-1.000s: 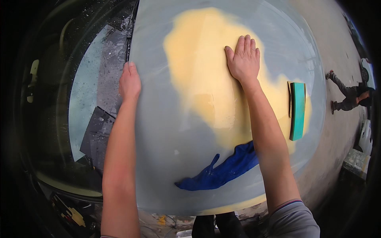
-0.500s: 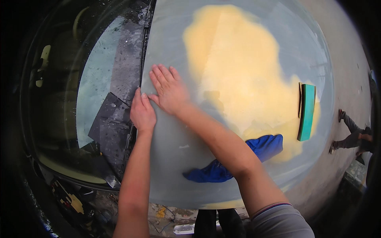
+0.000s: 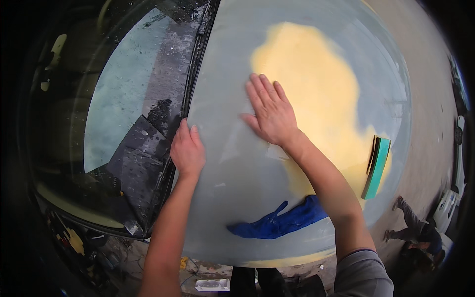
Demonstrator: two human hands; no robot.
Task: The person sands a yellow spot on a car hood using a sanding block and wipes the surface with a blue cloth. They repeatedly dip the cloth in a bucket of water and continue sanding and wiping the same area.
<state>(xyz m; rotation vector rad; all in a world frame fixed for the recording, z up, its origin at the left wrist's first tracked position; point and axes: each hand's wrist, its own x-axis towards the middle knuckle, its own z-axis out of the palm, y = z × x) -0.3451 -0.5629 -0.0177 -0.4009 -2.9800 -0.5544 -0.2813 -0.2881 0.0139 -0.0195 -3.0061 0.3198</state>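
Note:
A grey car hood (image 3: 213, 208) with a large yellow patch (image 3: 324, 94) lies under my hands. My right hand (image 3: 272, 109) is flat on it at the patch's left edge, fingers stretched out and thumb apart. At the hood's left edge, beside the windshield, rests my left hand (image 3: 188, 151). Its fingers point away from me, the thumb a little apart, with nothing visible in them. A blue cloth (image 3: 277, 220) lies crumpled on the near part of the hood, partly behind my right forearm. Toward the right edge sits a long green sanding block (image 3: 378, 168).
Left of the hood is a wet windshield (image 3: 123, 94), with dark sheets (image 3: 143, 153) at its base. Another person's legs (image 3: 408, 220) show on the ground at the right. Below the hood lie a white tray-like thing (image 3: 213, 285) and assorted clutter.
My right hand has slid rightward, away from my left hand, to the edge of the yellow patch. My left hand stays at the hood's edge. The whole view has shifted somewhat.

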